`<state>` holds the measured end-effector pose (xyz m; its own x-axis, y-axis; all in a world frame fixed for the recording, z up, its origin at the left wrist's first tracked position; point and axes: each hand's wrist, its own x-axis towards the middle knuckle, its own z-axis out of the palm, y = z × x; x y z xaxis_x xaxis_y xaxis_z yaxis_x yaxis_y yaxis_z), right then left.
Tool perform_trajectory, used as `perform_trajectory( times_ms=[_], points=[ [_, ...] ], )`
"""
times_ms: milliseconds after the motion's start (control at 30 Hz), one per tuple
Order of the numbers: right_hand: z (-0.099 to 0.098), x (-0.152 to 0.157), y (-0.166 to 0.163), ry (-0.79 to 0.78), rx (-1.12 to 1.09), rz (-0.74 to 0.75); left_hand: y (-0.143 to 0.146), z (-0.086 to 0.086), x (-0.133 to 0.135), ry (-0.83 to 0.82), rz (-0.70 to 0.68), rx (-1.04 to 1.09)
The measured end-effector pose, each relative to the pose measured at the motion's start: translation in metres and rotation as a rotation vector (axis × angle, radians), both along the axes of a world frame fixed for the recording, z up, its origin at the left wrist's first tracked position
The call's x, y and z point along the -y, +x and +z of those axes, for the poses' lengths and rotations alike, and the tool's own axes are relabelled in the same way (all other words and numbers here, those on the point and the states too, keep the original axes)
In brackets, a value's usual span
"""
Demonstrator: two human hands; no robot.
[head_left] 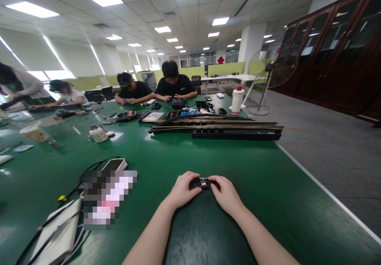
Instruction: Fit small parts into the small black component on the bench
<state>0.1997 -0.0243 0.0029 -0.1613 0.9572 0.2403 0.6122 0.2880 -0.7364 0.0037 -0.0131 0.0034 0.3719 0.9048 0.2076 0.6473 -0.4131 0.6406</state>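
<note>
Between my two hands, low over the green table (143,165), is a small black device (204,182) with a pale and metallic patch on its upper face. Its exact kind cannot be made out. My left hand (185,189) grips its left end between thumb and fingers. At the other end, my right hand (225,191) pinches it the same way. Both hands partly cover the device's ends.
Long black rails with thin brass-coloured rods (238,132) lie across the table ahead. To the left are a phone-like device (114,164), cables and a white notebook (58,233). A small flask (98,134) and a white bottle (237,101) stand farther off. Several people sit beyond.
</note>
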Motion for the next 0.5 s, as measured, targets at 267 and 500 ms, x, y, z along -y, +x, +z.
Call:
perform_trajectory(
  times_ms=[267,500],
  points=[
    [0.0001,0.0001,0.0005,-0.006,0.004,0.004,0.0004,0.0005,0.0004,0.006,0.004,-0.003],
    [0.0002,0.0001,0.0002,-0.008,-0.008,-0.001,0.0004,0.0004,0.0002,0.013,0.001,-0.001]
  ],
)
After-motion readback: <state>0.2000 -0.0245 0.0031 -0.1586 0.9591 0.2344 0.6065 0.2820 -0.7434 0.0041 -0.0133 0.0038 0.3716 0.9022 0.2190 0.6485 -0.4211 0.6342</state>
